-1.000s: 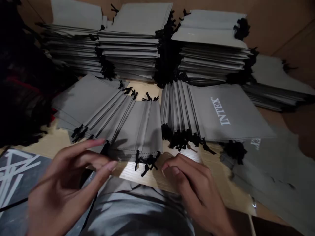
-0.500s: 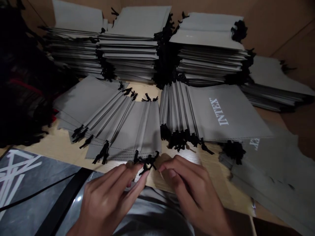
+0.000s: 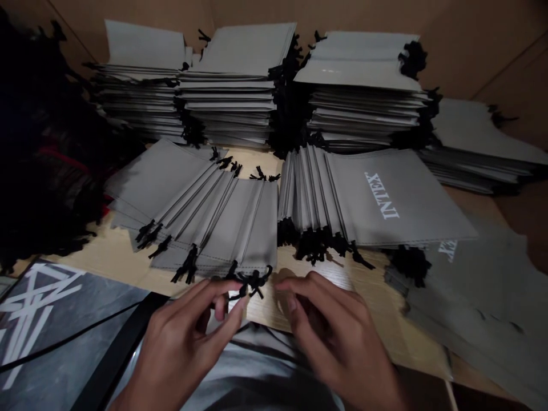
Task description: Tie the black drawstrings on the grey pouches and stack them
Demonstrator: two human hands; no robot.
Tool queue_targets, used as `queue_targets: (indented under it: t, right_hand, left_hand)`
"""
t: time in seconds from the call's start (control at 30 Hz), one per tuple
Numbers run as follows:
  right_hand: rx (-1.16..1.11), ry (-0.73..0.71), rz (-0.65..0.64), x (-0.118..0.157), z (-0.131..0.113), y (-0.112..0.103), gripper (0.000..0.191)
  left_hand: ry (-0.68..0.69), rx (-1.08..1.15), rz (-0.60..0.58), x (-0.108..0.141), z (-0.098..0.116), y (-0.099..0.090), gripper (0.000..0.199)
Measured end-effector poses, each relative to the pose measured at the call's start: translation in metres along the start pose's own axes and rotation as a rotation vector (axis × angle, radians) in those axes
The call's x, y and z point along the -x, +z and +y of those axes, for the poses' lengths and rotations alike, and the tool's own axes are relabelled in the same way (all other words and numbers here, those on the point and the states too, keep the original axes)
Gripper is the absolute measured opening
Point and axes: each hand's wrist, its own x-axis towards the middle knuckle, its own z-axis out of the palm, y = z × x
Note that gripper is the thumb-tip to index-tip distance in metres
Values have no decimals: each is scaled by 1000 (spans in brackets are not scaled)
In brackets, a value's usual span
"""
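Grey drawstring bags (image 3: 229, 220) lie fanned out in front of me, with knotted black cords at both ends of their folded top edges. My left hand (image 3: 188, 337) is at the near end of the rightmost bag in the fan. Its thumb and index finger close around the black drawstring (image 3: 256, 281), whose loop and loose ends stick out past the fingertips. My right hand (image 3: 338, 325) hovers just to the right, fingers curled, thumb and index finger apart, with nothing visible between them. It does not touch the cord.
A second row of grey bags (image 3: 359, 194), the top one printed INTEX, lies to the right. Tall bag stacks (image 3: 240, 51) line the back against brown cardboard (image 3: 363, 14). A dark heap of cords (image 3: 47, 160) fills the left. Loose grey pieces (image 3: 483, 291) cover the right edge.
My left thumb and index finger have shifted slightly left and parted a little around the cord. My right hand has barely moved. The whole view has shifted slightly.
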Motion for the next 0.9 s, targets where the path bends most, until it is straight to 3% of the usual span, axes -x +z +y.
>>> queue_targets:
  t: [0.13, 0.23, 0.33, 0.47, 0.7, 0.9]
  right_hand:
    - [30, -54, 26, 0, 2, 4, 41]
    - [71, -49, -25, -3, 2, 10, 48]
    - [164, -53, -98, -6, 0, 16, 48]
    - [173, -46, -49, -6, -2, 19, 40]
    - [58, 19, 43, -9, -4, 17, 23]
    - [-29, 68, 124, -14, -13, 23, 13]
  left_hand:
    - [12, -67, 10, 3, 3, -1, 18]
    - [46, -130, 64, 2, 5, -4, 25]
    - [172, -221, 60, -1, 2, -4, 35]
    - [268, -261, 12, -6, -5, -5, 22]
    - [121, 26, -21, -6, -5, -10, 27]
    - [138, 52, 56, 0, -2, -2, 29]
